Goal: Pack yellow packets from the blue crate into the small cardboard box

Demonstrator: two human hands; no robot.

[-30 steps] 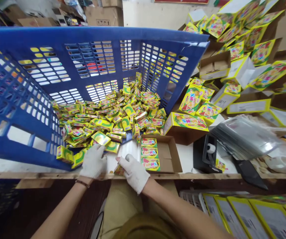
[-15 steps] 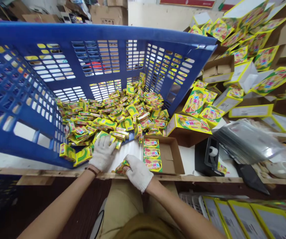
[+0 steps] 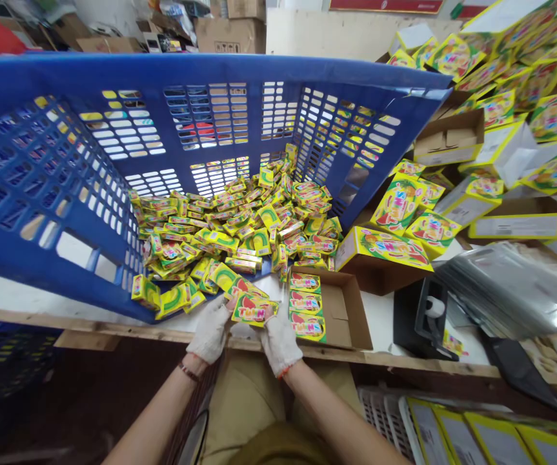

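Fingers of both gloved hands, left hand (image 3: pixel 210 332) & right hand (image 3: pixel 279 341), pinch one small candy box (image 3: pixel 253 309) by its ends, just above the table edge (image 3: pixel 113 326). Box looks light, thin cardboard, prob. easy to crush; best held at the edges.

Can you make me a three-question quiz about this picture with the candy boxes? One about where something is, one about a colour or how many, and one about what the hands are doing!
1. Where do most small packs lie?
A. in the blue crate
B. on the floor
C. in a bag

2. How many packs show in the open cardboard box?
A. one
B. three
C. ten

3. What are the left hand and right hand doing?
A. resting empty
B. holding one pack between them
C. lifting the crate

Answers: 1 A, the heap fills the tipped crate. 2 B, three lie in a column. 3 B, both gloved hands grip the same pack's ends.
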